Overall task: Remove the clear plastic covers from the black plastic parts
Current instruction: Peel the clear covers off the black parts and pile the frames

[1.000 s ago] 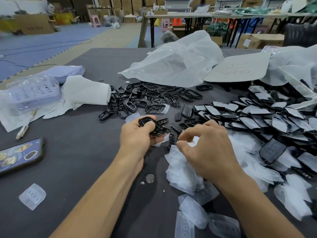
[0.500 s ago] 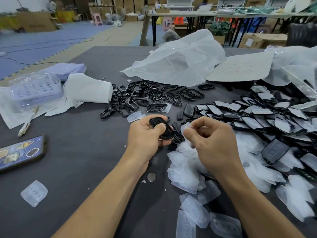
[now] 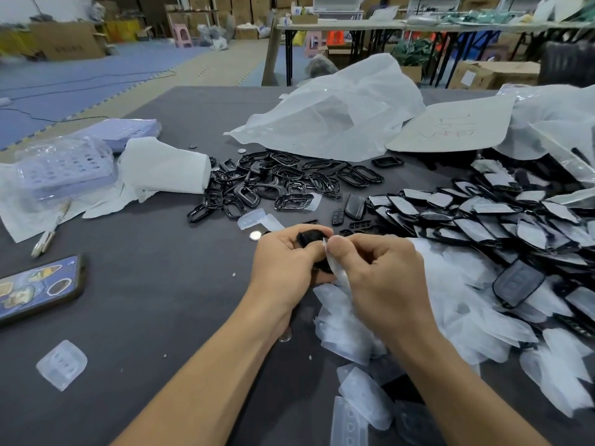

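Note:
My left hand [image 3: 283, 268] grips a black plastic part [image 3: 310, 237] just above the dark table [image 3: 154, 317]. My right hand [image 3: 383, 275] pinches a clear plastic cover [image 3: 336, 268] at that part's right edge; the two hands touch. Bare black frames [image 3: 277, 185] lie heaped beyond my hands. Covered black parts [image 3: 502, 214] are stacked at the right. Peeled clear covers [image 3: 347, 329] are piled under and in front of my right hand.
A phone [image 3: 38, 289] lies at the left edge, with a lone clear cover [image 3: 61, 363] near it. A lilac tray [image 3: 64, 167], white paper [image 3: 164, 170] and tweezers [image 3: 48, 235] sit far left. Large plastic bags [image 3: 335, 117] and a cardboard sheet [image 3: 450, 127] lie behind.
My hands have come together. The right hand moved from the cover pile up to the black part in the left hand and now pinches a clear cover at its edge.

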### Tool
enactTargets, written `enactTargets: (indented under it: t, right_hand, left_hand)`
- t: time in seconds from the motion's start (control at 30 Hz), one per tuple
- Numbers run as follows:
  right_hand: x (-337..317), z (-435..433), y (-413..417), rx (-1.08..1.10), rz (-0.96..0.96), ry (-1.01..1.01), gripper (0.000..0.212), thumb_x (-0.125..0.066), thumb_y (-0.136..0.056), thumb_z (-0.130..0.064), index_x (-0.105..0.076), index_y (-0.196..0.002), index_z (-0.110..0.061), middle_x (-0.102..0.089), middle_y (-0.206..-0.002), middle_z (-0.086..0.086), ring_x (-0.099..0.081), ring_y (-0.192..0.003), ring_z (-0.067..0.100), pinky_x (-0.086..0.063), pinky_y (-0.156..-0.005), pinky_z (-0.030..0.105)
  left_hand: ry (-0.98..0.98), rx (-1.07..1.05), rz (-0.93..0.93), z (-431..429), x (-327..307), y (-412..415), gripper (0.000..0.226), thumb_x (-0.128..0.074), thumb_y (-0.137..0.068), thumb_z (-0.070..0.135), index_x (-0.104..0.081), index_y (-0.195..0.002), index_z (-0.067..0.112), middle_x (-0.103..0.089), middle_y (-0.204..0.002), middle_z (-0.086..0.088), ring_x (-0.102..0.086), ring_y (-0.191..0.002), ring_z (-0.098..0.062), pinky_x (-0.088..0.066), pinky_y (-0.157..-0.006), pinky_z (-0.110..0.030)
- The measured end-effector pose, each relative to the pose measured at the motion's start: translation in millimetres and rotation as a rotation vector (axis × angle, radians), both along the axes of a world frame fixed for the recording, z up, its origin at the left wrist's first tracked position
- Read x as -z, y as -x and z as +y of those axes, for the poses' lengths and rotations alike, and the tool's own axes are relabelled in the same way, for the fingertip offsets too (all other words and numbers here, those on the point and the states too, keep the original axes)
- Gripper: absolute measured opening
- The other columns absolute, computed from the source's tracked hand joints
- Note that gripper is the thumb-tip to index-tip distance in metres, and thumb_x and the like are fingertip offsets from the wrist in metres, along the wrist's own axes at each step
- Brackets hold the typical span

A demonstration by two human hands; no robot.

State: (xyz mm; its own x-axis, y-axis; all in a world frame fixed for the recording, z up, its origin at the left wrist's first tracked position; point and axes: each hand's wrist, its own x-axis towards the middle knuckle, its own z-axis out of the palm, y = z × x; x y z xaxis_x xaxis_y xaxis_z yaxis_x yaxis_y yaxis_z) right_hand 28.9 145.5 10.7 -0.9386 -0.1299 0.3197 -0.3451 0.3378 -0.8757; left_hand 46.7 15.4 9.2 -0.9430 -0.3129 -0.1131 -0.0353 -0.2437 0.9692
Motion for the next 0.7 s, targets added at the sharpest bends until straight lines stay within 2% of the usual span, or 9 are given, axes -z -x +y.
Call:
enactTargets:
  t: [0.1, 0.17, 0.3, 0.43, 0.5, 0.6, 0.7]
  right_hand:
    - [-3, 3, 2, 0.02, -0.026, 0.025, 0.013, -0.078, -0.086, -0.022, -0.079, -0.076, -0.031, -0.071, -0.064, -0.01, -0.064, -0.059, 0.007, -0.051, -0.056, 0.023]
    - [-3, 4, 2, 0.073, -0.005, -0.014, 0.012, -0.084, -0.08, -0.023, -0.075, -0.082, -0.031, -0.068, -0.065, -0.008, -0.061, -0.061, 0.009, -0.05, -0.058, 0.024]
    - [-3, 6, 2, 0.082, 0.037, -0.099, 0.016, -0.084, -0.08, -0.028, -0.077, -0.094, -0.033, -0.072, -0.08, -0.019, -0.061, -0.081, 0.0, -0.045, -0.07, 0.011]
    - [-4, 7, -1, 0.146, 0.074, -0.06, 0.009, -0.085, -0.079, -0.029, -0.076, -0.077, -0.031, -0.07, -0.074, -0.021, -0.062, -0.075, 0.008, -0.046, -0.067, 0.019]
    - [-6, 8, 1, 0.112, 0.052, 0.046, 0.016, -0.083, -0.081, -0.016, -0.074, -0.073, -0.026, -0.071, -0.071, -0.014, -0.063, -0.067, 0.01, -0.049, -0.065, 0.024]
    - [-14, 11, 5, -0.074, -0.117, 0.372, 0.023, -0.076, -0.083, 0.004, -0.07, -0.07, -0.015, -0.067, -0.063, -0.003, -0.057, -0.056, 0.009, -0.047, -0.055, 0.02]
    - [-17, 14, 5, -0.232, -0.254, 0.43, 0.027, -0.073, -0.083, 0.008, -0.071, -0.067, -0.014, -0.061, -0.057, -0.002, -0.048, -0.048, 0.007, -0.041, -0.046, 0.017]
  left_hand:
    - [-0.068, 0.033, 0.015, 0, -3, -1, 0.011, -0.072, -0.091, -0.005, -0.077, -0.093, 0.005, -0.075, -0.088, -0.028, -0.076, -0.071, -0.026, -0.063, -0.06, -0.031]
    - [-0.083, 0.055, 0.024, 2, -5, -1, 0.011, -0.07, -0.093, -0.005, -0.076, -0.096, 0.004, -0.076, -0.095, -0.028, -0.076, -0.074, -0.024, -0.062, -0.06, -0.028]
    - [-0.103, 0.087, 0.028, 2, -4, -2, 0.012, -0.072, -0.092, -0.003, -0.078, -0.091, 0.007, -0.077, -0.089, -0.021, -0.075, -0.072, -0.022, -0.062, -0.06, -0.028]
    - [-0.082, 0.095, 0.024, -1, -3, -1, 0.011, -0.078, -0.087, 0.001, -0.08, -0.088, 0.012, -0.076, -0.082, -0.018, -0.074, -0.07, -0.026, -0.063, -0.063, -0.032]
    - [-0.051, 0.11, 0.034, 0, -2, 0, 0.01, -0.08, -0.086, 0.003, -0.082, -0.089, 0.012, -0.076, -0.08, -0.016, -0.075, -0.07, -0.023, -0.062, -0.062, -0.029]
    - [0.004, 0.122, 0.044, 1, 0, 0, 0.012, -0.078, -0.088, 0.002, -0.081, -0.096, 0.01, -0.078, -0.083, -0.015, -0.077, -0.073, -0.023, -0.062, -0.062, -0.028]
    - [0.043, 0.13, 0.05, 0, 4, 1, 0.013, -0.077, -0.09, 0.003, -0.08, -0.099, 0.012, -0.079, -0.087, -0.015, -0.078, -0.076, -0.025, -0.062, -0.063, -0.03]
